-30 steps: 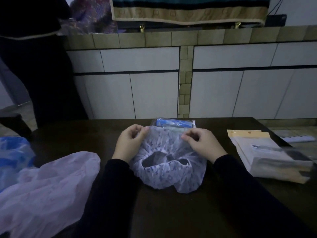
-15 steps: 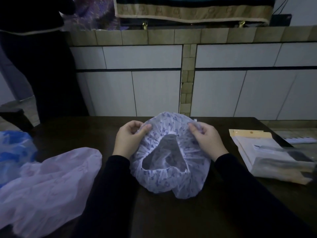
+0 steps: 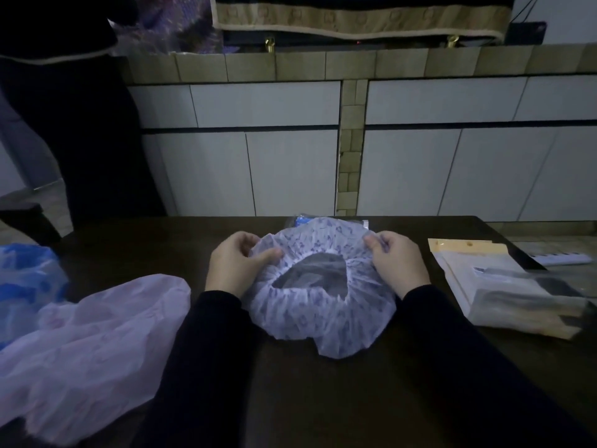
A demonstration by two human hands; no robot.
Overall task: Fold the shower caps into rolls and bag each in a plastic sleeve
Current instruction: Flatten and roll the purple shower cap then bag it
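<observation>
one shower cap (image 3: 323, 305) | left hand (image 3: 237, 266), right hand (image 3: 399, 265) both pinching its rim

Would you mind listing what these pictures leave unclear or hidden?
- Blue packet, head view: mostly hidden behind the shower cap.
- Left hand and right hand: fingers tucked behind the cap's rim.
- Blue bag and pink bag: cut off by the left edge.
- Sleeve stack: print too dim and blurred to read.

Two bare hands, left (image 3: 237, 265) and right (image 3: 399, 265), long black sleeves (image 3: 206, 344) reaching the wrists
</observation>
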